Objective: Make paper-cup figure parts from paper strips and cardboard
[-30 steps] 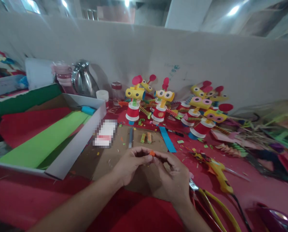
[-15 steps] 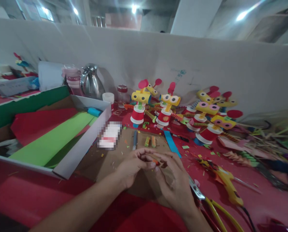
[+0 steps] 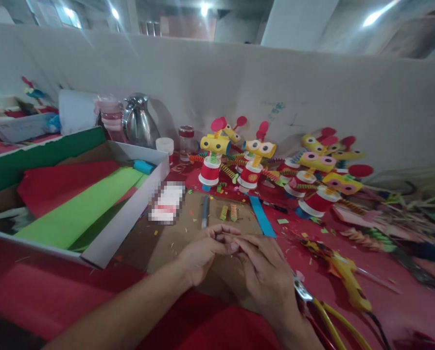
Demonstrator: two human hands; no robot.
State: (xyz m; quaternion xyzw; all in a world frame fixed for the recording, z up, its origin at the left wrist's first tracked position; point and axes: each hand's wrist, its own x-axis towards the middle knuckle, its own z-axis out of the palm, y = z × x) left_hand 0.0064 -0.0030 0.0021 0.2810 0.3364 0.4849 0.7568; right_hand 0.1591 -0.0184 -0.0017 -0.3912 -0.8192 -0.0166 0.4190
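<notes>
Above a brown cardboard sheet, my left hand and my right hand meet at the fingertips. Both are closed in a pinch around a small orange piece, probably paper, now almost wholly hidden by the fingers. Just beyond them, two accordion-folded paper strips, a yellow-green one and an orange one, lie side by side on the cardboard. A grey pen rests to their left, and a flat blue paper strip to their right.
Several paper-cup figures stand along the back partition. At left is an open box of coloured paper. Yellow-handled scissors and a yellow glue gun lie at right. A metal jug stands behind.
My right hand's fingers have closed in over the left fingertips, covering the orange piece that showed before. The view has shifted slightly; the things on the table lie as they were.
</notes>
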